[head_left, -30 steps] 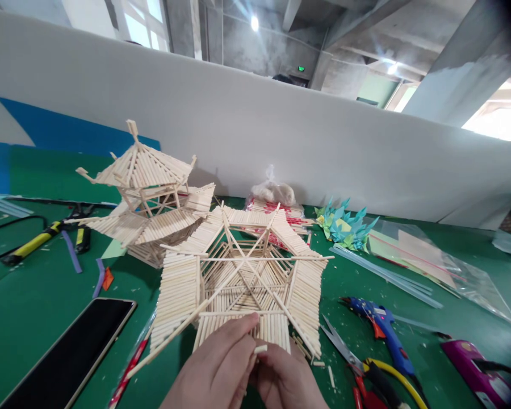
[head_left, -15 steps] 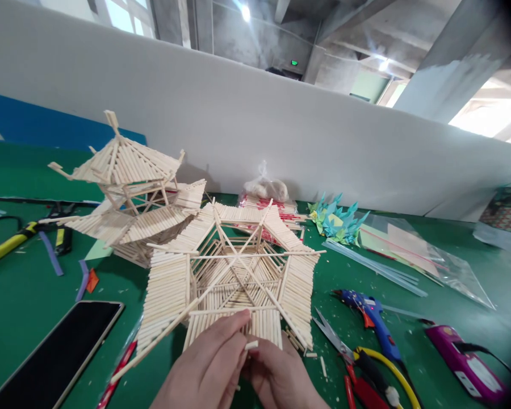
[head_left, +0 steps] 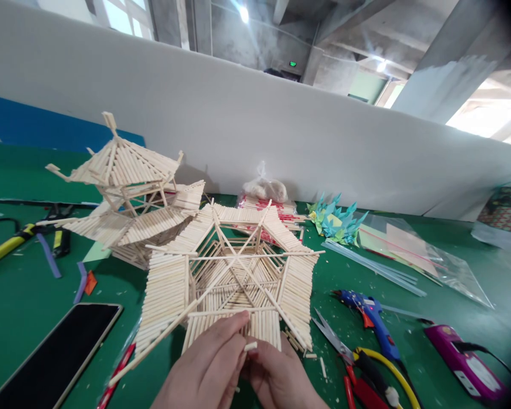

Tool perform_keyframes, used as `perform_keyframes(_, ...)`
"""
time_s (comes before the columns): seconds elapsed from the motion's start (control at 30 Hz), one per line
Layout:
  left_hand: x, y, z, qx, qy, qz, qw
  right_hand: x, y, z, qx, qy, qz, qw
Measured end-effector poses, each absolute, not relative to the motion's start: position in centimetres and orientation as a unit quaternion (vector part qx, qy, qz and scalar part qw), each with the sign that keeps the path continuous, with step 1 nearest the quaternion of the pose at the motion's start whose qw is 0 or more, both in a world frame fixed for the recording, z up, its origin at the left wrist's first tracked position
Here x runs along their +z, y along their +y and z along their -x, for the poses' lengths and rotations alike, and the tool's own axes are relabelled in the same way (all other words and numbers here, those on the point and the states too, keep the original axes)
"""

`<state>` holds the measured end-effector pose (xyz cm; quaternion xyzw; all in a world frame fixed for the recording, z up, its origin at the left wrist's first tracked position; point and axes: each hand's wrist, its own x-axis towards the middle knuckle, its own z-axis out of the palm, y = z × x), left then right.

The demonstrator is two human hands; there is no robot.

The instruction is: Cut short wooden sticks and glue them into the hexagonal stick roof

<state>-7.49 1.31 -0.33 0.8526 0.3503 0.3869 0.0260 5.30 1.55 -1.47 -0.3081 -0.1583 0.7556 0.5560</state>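
Note:
A roof frame (head_left: pixel 166 295) built of pale wooden sticks stands in front of me, its slatted panels around an open middle crossed by sticks. At its near panel (head_left: pixel 265 329), my left hand (head_left: pixel 206 363) is closed, with its index fingertip pressed on the slats. Close beside it, my right hand (head_left: pixel 279 372) is closed too, thumb and fingers together at the panel's lower edge. The pale end of a short wooden stick (head_left: pixel 250 346) pokes out between both hands. My fingers hide the rest of it and part of the panel edge.
Left stands a finished-looking stick pavilion (head_left: pixel 125 162), with a phone (head_left: pixel 55 355) nearer me. Scissors (head_left: pixel 334 335), a blue glue gun (head_left: pixel 372 315), yellow-handled pliers (head_left: pixel 392 369) and a purple device (head_left: pixel 464 360) lie right. Behind are stick packs (head_left: pixel 276 210) and folded-paper work (head_left: pixel 336 221).
The whole view has shifted very slightly. Both hands keep the same hold at the near panel, and nothing else has visibly moved.

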Motion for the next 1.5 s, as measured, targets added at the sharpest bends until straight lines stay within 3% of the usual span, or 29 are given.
perform_keyframes(0.13, 0.2, 1.9, 7.2, 0.396, 0.335, -0.853, -0.053, -1.6, 1.5, -5.2, 0.76, -0.157, 0.293, 0.559)
perform_keyframes(0.3, 1.6, 2.8, 6.4, 0.299, 0.337, -0.888, -0.09, -1.6, 1.6, -5.2, 0.76, -0.152, 0.293, 0.56)
perform_keyframes(1.5, 1.1, 3.7, 5.7, 0.306, 0.32, -0.889, -0.114, -2.5, 1.8, -5.4, 0.748, -0.19, 0.261, 0.58)
